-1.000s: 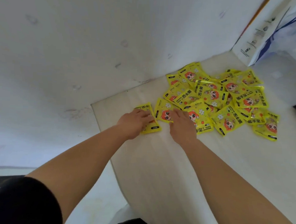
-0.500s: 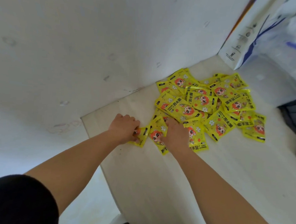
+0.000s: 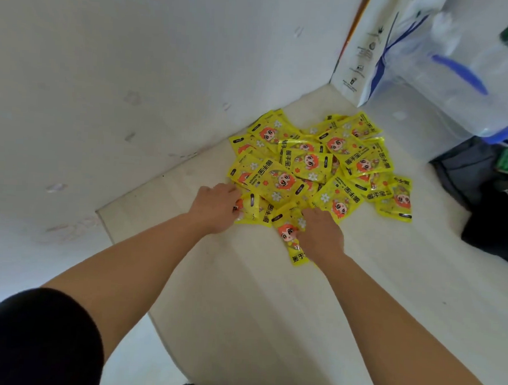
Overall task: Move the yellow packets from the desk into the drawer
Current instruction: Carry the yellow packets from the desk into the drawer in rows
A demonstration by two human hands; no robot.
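A heap of yellow packets (image 3: 308,166), glossy, flat and rectangular, each printed with a red-haired cartoon face, is lying overlapped on the pale, matte desk (image 3: 240,295) just beyond both hands. A crumpled packet (image 3: 250,211) at the heap's near edge is being gripped by the left hand (image 3: 216,208), whose fingers are curled over it. A second packet (image 3: 289,234) is being held down and grasped by the right hand (image 3: 321,235). Its printed end is sticking out toward the wrist, and the fingertips are being hidden by the back of the hand. A black sleeve (image 3: 29,342) is being cut off at the lower left corner. Well beyond the right hand, a white paper bag (image 3: 356,49) and a blurred clear plastic bag (image 3: 462,71) are being cropped by the frame. To its right a black bag (image 3: 498,213) is only partly being shown.
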